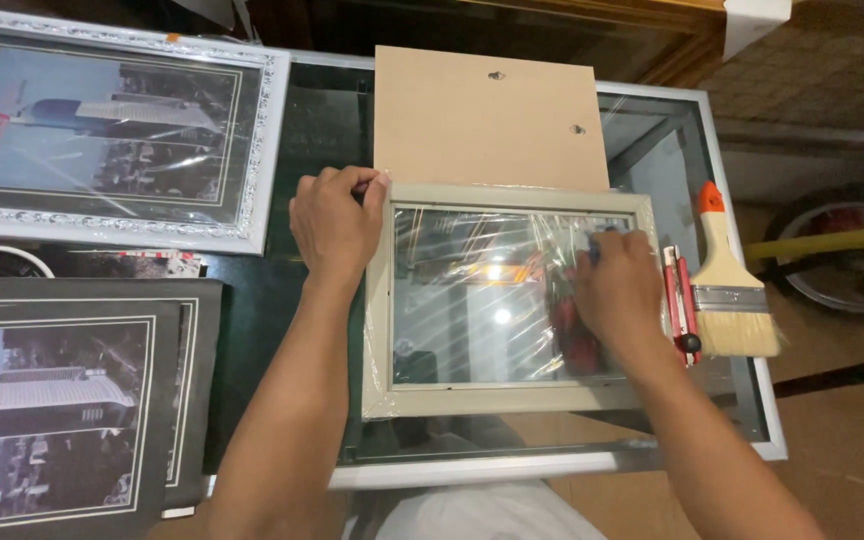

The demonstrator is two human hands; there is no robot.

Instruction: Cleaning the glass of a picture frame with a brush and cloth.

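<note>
Directly below the person lies a pale green wooden picture frame wrapped in clear film [508, 305], long axis running left-right on the glass-topped table [742, 400]. Left hand [337, 222] curls over its top-left corner; right hand [620, 290] rests on the glazing, fingers bent, possibly holding something blue. Brown backing board [487, 115] lies beyond; tiled floor around.

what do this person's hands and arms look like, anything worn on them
Both arms are bare to the edge of the picture: no sleeves show. The left hand and right hand wear no gloves, and no watch, ring or bracelet is visible on either.
</note>
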